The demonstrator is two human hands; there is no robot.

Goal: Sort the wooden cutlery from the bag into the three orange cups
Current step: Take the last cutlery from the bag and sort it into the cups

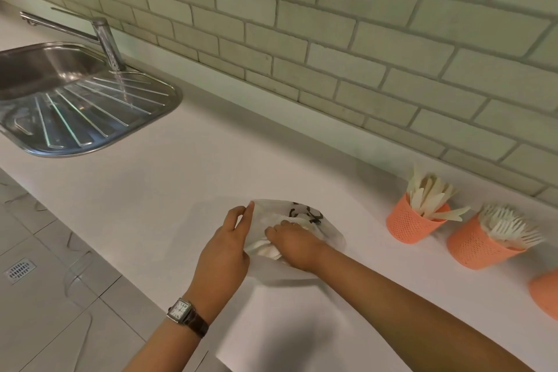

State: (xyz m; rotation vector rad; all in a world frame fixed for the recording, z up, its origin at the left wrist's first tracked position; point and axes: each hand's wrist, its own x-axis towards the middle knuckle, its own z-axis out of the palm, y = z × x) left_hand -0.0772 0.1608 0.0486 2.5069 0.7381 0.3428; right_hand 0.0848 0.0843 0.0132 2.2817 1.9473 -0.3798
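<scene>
A clear plastic bag (302, 213) with black print lies on the white counter (151, 190), pale cutlery showing inside it. My left hand (225, 251) pinches the bag's open edge at its left side. My right hand (293, 246) reaches into the bag's mouth; its fingertips are hidden among the cutlery. To the right stand three orange mesh cups: the far one (407, 225) holds wooden knives, the middle one (474, 246) holds forks, and the near one (546, 296) is cut off by the frame edge.
A steel sink (90, 118) with a drainer and a tap (105, 39) sits at the far left of the counter. A tiled wall runs behind. The counter's front edge drops to a tiled floor at the lower left.
</scene>
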